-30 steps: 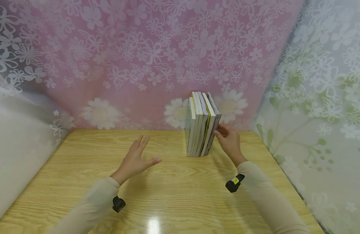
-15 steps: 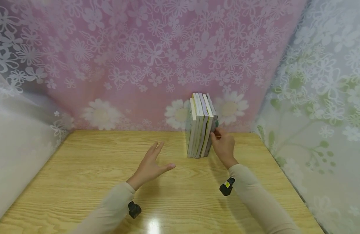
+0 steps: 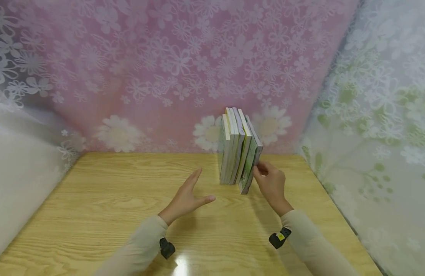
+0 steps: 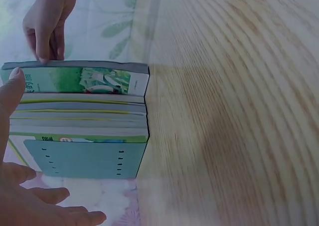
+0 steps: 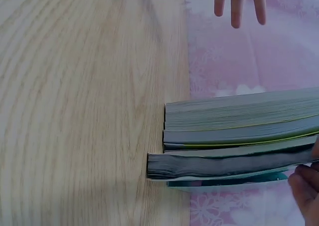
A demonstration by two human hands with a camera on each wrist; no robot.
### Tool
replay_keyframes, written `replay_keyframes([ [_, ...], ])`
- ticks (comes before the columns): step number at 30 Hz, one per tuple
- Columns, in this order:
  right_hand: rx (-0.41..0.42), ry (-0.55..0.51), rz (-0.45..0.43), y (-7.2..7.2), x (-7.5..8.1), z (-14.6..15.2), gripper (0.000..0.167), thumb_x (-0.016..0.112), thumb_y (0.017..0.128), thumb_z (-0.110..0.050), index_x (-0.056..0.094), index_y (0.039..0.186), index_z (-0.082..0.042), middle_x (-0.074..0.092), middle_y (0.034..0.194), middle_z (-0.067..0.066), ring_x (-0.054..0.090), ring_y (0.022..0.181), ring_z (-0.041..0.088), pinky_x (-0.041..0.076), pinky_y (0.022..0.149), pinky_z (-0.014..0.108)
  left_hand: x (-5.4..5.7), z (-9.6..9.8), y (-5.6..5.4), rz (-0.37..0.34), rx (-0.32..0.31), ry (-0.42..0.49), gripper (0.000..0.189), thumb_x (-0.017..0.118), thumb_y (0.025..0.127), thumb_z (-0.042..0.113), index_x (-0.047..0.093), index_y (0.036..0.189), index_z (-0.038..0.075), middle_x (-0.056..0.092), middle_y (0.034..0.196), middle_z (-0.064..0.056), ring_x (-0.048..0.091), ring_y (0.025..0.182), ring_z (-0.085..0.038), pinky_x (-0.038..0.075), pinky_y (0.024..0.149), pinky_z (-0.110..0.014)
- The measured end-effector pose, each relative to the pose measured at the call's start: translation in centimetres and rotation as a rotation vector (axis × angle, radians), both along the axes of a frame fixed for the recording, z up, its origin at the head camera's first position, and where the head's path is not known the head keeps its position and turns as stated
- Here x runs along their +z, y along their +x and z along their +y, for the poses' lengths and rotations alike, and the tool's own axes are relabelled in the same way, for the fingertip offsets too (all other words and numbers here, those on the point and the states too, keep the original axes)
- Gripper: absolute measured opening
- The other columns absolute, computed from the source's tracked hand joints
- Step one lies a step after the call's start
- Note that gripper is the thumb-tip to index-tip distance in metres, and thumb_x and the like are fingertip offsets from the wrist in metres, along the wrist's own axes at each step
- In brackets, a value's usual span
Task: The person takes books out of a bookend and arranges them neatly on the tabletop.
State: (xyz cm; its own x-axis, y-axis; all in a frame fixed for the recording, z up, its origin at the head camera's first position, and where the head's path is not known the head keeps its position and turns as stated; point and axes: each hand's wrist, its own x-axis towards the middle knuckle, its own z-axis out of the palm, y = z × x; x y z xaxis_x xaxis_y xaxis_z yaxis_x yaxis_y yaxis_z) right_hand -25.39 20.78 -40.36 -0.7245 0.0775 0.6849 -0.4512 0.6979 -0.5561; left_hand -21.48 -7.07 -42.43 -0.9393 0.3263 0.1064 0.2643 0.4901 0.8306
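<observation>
A row of several upright books [image 3: 232, 153] stands toward the back of the table. My right hand [image 3: 272, 186] pinches the rightmost book [image 3: 252, 165] by its near edge, between thumb and fingers. That book juts out toward me and leans to the right at its top, and its green cover shows in the gap beside the row. Against the row's left side is a teal slotted plate [image 4: 82, 158], like a bookend. My left hand [image 3: 185, 199] is held left of the row, thumb and fingers spread, holding nothing.
The wood-grain table [image 3: 112, 199] lies under both hands. Behind the books hangs a pink flowered curtain [image 3: 157, 76]. A pale leafy curtain [image 3: 381, 115] runs along the right side, and a whitish one [image 3: 22, 153] along the left.
The rightmost book has come out toward me from the row and tilted right, with my right hand on it. My left hand has moved right, closer to the books.
</observation>
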Motion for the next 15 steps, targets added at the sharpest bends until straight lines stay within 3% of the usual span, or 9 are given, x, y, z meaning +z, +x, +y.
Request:
replay_keyframes([
  [4,0.064,-0.050,-0.045,0.3,0.0,-0.7,0.031,0.072,0.086,-0.014,0.067,0.109,0.006,0.070,0.097,0.022,0.070,0.085,0.035,0.058,0.072,0.044,0.1,0.0,0.0,0.009,-0.010,0.046,0.101,0.075,0.078,0.050,0.013,0.155,0.030,0.015,0.160,-0.005,0.016,0.145,-0.032,0.025,0.110,-0.060],
  [7,0.063,-0.079,-0.082,-0.2,-0.2,-1.4,0.044,0.076,0.084,-0.019,0.062,0.117,0.007,0.068,0.103,0.025,0.068,0.092,0.038,0.057,0.075,0.045,0.2,0.2,0.1,0.011,-0.029,0.078,0.098,0.076,0.079,0.045,0.015,0.154,0.030,0.016,0.160,-0.003,0.017,0.145,-0.031,0.025,0.111,-0.058],
  [15,0.056,-0.193,-0.069,-1.4,-1.0,-2.4,0.032,0.067,0.088,-0.003,0.058,0.118,0.005,0.065,0.109,0.025,0.065,0.100,0.043,0.056,0.074,0.044,-0.4,1.2,0.3,-0.033,-0.057,0.188,0.093,0.076,0.080,0.040,0.017,0.152,0.038,0.021,0.158,0.003,0.019,0.145,-0.029,0.026,0.110,-0.059],
])
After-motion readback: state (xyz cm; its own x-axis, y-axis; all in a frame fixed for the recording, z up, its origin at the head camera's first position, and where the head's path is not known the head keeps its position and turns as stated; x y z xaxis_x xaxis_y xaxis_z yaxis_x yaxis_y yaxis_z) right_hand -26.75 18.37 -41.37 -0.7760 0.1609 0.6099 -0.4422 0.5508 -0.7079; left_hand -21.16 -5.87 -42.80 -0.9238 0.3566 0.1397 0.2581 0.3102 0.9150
